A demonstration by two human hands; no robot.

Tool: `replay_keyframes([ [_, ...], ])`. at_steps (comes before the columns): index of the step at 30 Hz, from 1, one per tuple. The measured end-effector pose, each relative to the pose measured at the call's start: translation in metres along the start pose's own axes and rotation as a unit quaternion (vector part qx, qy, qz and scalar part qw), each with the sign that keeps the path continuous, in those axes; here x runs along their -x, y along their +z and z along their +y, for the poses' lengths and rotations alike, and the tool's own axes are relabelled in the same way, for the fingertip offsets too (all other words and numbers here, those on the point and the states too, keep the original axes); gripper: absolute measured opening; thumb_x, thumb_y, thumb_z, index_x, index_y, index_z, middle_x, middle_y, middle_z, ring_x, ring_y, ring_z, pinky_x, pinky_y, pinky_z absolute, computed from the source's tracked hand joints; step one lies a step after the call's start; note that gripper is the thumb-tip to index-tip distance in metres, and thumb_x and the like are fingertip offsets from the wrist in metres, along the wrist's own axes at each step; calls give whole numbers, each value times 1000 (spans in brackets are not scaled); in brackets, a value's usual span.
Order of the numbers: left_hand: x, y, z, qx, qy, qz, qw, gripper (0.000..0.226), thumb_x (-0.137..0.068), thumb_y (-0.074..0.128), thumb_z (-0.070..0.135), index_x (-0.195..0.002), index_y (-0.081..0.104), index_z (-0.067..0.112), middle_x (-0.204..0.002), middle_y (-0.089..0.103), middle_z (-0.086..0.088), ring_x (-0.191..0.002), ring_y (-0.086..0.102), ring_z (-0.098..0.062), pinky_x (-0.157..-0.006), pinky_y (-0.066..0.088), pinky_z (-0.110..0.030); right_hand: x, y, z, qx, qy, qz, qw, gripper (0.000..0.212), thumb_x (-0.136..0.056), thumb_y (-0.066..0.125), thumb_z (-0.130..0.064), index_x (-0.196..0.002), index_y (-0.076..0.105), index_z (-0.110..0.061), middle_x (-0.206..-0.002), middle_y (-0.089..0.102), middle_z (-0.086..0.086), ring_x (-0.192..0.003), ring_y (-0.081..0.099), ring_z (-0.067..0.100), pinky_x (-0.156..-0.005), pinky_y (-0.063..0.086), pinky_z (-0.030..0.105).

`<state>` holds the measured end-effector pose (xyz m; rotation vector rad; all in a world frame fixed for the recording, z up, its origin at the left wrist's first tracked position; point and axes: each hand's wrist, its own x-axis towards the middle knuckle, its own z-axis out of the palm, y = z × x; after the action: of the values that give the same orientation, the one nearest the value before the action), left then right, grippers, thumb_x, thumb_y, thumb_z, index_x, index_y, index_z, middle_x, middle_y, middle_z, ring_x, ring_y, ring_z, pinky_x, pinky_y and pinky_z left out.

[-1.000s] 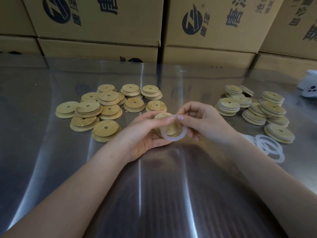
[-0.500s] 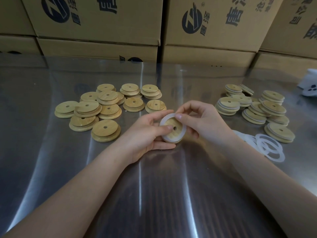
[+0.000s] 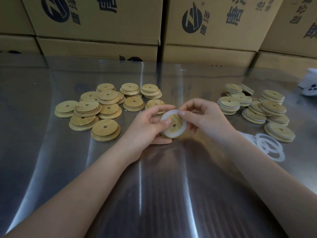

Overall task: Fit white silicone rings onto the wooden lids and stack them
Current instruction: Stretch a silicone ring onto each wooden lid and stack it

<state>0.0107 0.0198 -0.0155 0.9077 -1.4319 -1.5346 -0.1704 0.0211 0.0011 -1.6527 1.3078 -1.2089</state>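
A round wooden lid (image 3: 175,121) with a centre hole sits between both hands at the table's middle, tilted toward me. A white silicone ring (image 3: 173,134) lies around its raised step. My left hand (image 3: 147,127) grips the lid from the left and below, thumb on its face. My right hand (image 3: 204,117) pinches the ring's upper edge with thumb and forefinger. Bare wooden lids (image 3: 96,110) lie piled at the left. Lids with white rings (image 3: 257,109) are stacked at the right. Loose white rings (image 3: 267,146) lie near my right forearm.
The table (image 3: 154,194) has a shiny clear plastic cover. Cardboard boxes (image 3: 214,28) form a wall along the far edge. A white object (image 3: 310,85) rests at the far right edge.
The ring hung loose off the lid's lower edge a second ago. It now sits evenly around the lid, which has turned to face me, and my right fingers have moved to its top edge.
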Motion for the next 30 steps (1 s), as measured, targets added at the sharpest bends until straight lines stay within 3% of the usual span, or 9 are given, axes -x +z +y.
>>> replay_keyframes([
  [6, 1, 1, -2, -43, 70, 42, 996, 6, -97, 58, 14, -99, 60, 20, -84, 74, 1, -83, 71, -14, -68, 62, -38, 0, -1, 0, -6, 0, 4, 1000, 14, -89, 67, -8, -78, 66, -16, -56, 61, -5, -49, 53, 11, -47, 45, 23],
  [10, 0, 3, -3, -71, 93, 67, 991, 9, -99, 55, 19, -90, 57, 22, -76, 72, 4, -75, 68, -9, -64, 62, -36, 0, 0, 0, -10, -1, 4, 1000, 14, -89, 67, -8, -77, 66, -16, -55, 60, -5, -48, 53, 11, -46, 45, 22],
  [21, 1, 4, -2, -116, 109, 101, 982, 8, -100, 51, 18, -92, 50, 21, -82, 71, -6, -84, 69, -23, -63, 62, -40, 0, 1, 3, -10, -11, 10, 1000, 20, -88, 69, -11, -72, 69, -24, -57, 63, -1, -50, 55, 13, -48, 46, 23],
  [30, 3, 6, 1, -112, 89, 114, 983, 8, -97, 56, 16, -92, 50, 15, -83, 70, -6, -82, 70, -19, -64, 62, -44, -1, -1, 4, -4, -23, 6, 1000, 17, -88, 69, -7, -75, 69, -19, -58, 64, 0, -49, 57, 12, -49, 47, 22],
])
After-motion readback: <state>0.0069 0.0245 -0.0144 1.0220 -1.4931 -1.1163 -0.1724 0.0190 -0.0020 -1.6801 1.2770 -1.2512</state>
